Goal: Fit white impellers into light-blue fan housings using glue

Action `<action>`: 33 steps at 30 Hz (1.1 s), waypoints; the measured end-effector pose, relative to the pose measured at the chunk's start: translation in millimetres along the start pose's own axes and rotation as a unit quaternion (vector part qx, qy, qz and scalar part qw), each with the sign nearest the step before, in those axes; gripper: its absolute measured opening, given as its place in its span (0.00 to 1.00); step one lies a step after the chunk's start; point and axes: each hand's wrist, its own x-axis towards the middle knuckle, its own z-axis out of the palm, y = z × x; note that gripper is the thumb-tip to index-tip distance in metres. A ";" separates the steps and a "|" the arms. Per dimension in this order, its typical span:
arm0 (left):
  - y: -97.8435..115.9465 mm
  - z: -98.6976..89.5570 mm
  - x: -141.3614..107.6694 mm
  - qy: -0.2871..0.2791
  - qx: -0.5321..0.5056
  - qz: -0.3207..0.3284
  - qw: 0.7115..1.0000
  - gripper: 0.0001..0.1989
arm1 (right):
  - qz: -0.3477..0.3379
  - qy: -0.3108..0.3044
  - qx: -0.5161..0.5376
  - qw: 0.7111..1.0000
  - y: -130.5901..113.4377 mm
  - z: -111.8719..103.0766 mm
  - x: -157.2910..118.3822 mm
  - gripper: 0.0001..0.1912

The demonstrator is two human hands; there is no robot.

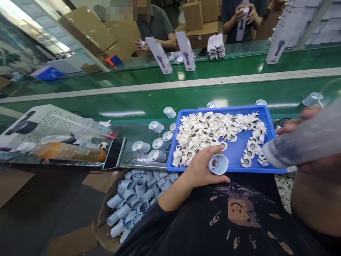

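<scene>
My left hand [199, 167] holds a light blue cup-shaped part [218, 164], its open end facing up with small dark and coppery bits inside. That hand is at the front edge of a blue tray [239, 142], which carries many white fan wheels [199, 131]. On the right, my right hand [310, 115] is wrapped round a large grey, cloudy cylindrical object [303, 142], blurred and close to the camera. Its narrower end points left, over the tray's right edge. Several light blue cups [157, 156] with white wheels stand or lie left of the tray.
Below the table is a bin of light blue housings [133, 195]. To the left lie a phone [114, 153], an orange bottle [71, 151] and a printed sheet [39, 124]. White boxes [186, 53] stand across the green belt [128, 103], where two people work.
</scene>
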 end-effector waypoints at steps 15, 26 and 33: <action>54.2 39.7 56.0 -0.004 -0.067 0.090 0.994 0.15 | 0.017 -0.038 0.180 0.983 -25.7 28.7 2.3 0.17; 56.1 33.4 54.6 -0.018 -0.045 0.074 0.996 0.14 | 0.078 -0.002 0.107 0.991 -30.3 38.1 8.8 0.26; 21.1 4.6 45.1 -0.094 -0.071 -0.089 0.989 0.33 | 0.016 0.050 0.161 0.986 -15.4 15.8 8.8 0.16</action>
